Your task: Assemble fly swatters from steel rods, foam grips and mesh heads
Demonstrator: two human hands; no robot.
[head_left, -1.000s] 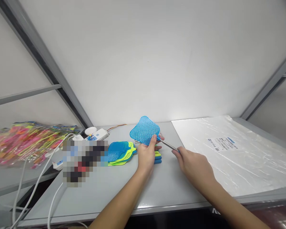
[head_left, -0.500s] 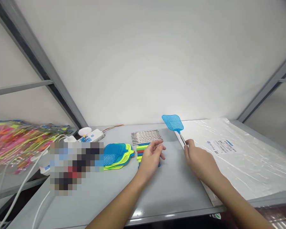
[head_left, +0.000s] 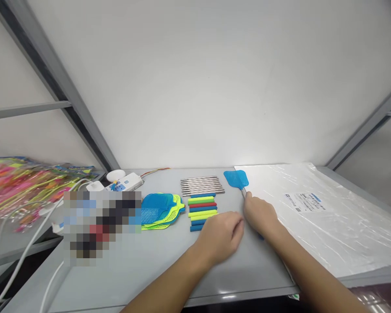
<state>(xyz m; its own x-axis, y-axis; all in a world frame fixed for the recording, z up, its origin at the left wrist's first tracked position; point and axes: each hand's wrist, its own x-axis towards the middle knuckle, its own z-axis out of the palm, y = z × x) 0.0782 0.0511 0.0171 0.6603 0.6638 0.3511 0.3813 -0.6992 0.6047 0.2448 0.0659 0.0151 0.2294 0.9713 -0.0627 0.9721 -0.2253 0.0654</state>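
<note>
A blue fly swatter [head_left: 236, 178] with a mesh head is in my right hand [head_left: 260, 213], whose fingers wrap round its thin metal rod. Beneath that hand a small dark blue end [head_left: 260, 236] pokes out; I cannot tell whether it joins the rod. My left hand [head_left: 222, 234] is closed, its fingers curled and what they hold hidden. It is beside the front of a row of coloured tubes [head_left: 202, 209] in blue, green, red and yellow. Behind these lie several metal rods [head_left: 202, 185]. Loose swatter heads [head_left: 159, 211] in blue and yellow-green are stacked to the left.
On the right a large white plastic-wrapped package [head_left: 332, 226] covers the grey table [head_left: 133, 269]. A power strip [head_left: 128, 182] and white cables [head_left: 29, 248] are at the left, beside bagged colourful goods [head_left: 26, 187]. A blurred patch hides part of the left side.
My left hand has moved right and toward me, its fingers curling closed, uncovering the tubes. The swatter and my right hand have shifted slightly; the swatter's head is lower.
</note>
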